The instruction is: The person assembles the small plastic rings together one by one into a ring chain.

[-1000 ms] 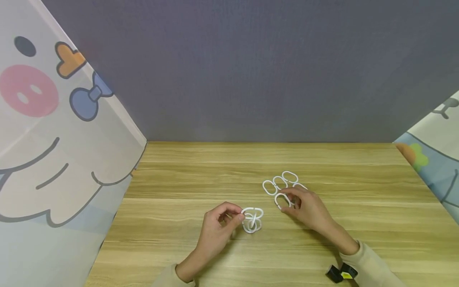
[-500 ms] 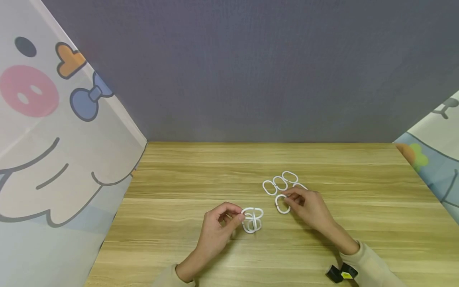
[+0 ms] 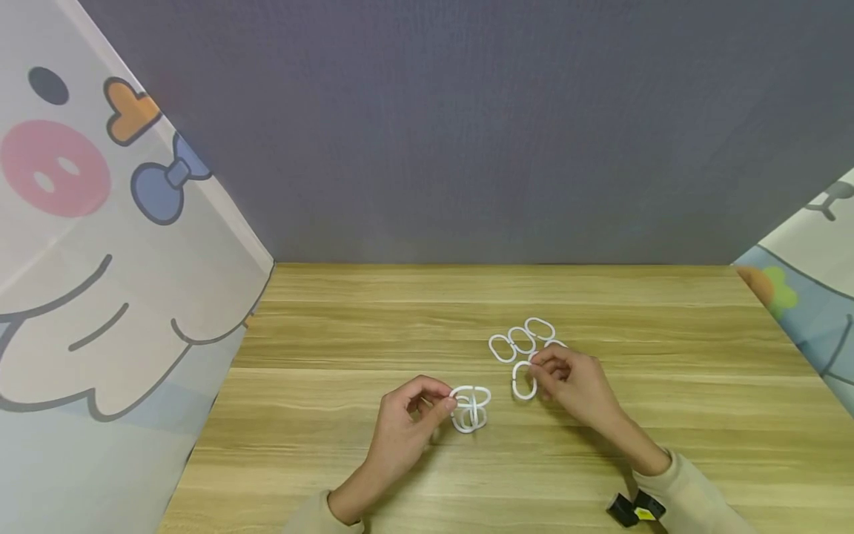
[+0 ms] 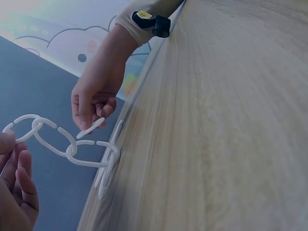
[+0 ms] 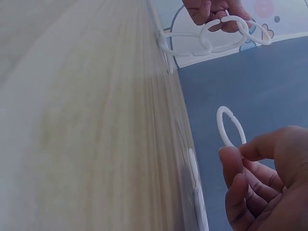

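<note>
My left hand pinches the top link of a short chain of white, oval plastic links between thumb and forefinger. The chain hangs down, its lowest links touching the wooden table. To its right, my right hand pinches a single white link by its side, with thumb and forefinger. This link is held raised with its long side roughly upright, and a small gap breaks its loop. It is apart from the chain. The other fingers of my right hand are curled below.
Several loose white links lie on the wooden table beyond my right hand, which partly covers them. A grey panel stands along the back edge, with cartoon-printed panels at both sides. A black device sits at the right wrist.
My right hand's fingers have shifted from around the single link to its right side, and the link has turned more upright. My left hand and the chain stay nearly still.
</note>
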A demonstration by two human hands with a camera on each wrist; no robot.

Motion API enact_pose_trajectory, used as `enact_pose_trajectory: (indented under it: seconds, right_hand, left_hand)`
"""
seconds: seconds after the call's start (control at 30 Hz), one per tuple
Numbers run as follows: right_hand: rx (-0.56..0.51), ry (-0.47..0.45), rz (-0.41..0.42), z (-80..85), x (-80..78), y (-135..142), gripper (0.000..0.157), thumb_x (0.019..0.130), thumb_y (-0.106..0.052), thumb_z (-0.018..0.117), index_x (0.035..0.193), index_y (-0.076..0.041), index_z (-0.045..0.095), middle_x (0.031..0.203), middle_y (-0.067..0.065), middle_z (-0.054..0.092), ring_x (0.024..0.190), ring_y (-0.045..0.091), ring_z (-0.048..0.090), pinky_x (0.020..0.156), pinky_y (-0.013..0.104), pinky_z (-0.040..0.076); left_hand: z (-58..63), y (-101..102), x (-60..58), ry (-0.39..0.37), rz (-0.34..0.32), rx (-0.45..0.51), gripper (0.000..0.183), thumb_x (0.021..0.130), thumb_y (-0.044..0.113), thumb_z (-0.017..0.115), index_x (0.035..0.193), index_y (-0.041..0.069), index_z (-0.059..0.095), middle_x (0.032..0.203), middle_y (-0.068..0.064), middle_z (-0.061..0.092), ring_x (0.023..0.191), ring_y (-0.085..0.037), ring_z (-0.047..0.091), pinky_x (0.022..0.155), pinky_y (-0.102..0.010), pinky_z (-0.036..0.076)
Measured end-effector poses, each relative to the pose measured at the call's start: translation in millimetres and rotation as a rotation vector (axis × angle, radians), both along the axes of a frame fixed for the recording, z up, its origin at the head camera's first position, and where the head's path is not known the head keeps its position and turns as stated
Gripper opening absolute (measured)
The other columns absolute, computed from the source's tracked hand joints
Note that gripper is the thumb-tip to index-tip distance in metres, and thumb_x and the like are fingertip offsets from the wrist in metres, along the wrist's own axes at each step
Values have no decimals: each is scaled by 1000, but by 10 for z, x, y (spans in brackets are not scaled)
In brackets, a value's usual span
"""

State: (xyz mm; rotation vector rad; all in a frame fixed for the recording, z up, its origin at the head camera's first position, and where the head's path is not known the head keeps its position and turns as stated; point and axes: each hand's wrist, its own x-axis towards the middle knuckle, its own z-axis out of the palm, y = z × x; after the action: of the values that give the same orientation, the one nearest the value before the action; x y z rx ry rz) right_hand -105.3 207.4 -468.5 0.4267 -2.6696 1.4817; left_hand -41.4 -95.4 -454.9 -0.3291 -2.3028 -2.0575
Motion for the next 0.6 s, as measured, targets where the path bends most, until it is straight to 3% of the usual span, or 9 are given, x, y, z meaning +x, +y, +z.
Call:
enact_pose_trajectory:
  seconds: [0.27, 0.6]
  right_hand:
    - [-53, -49, -5, 58, 21, -15, 8, 98, 6, 78, 98, -1, 75, 76, 2, 74, 54, 16, 65, 48, 27, 53]
    - [-165, -91, 56, 170, 79, -40, 5, 102, 1, 76, 102, 5, 72, 78, 7, 71, 54, 22, 64, 49, 28, 53]
  left_hand:
    - [-6, 5, -1, -7, 3, -3, 8, 98, 5, 83, 104, 2, 79, 96, -6, 77, 86, -7, 65, 70, -17, 50]
    - [-4, 8, 0, -5, 3, 5, 8, 98, 7, 84, 103, 4, 79, 96, -5, 77, 86, -8, 65, 71, -18, 51]
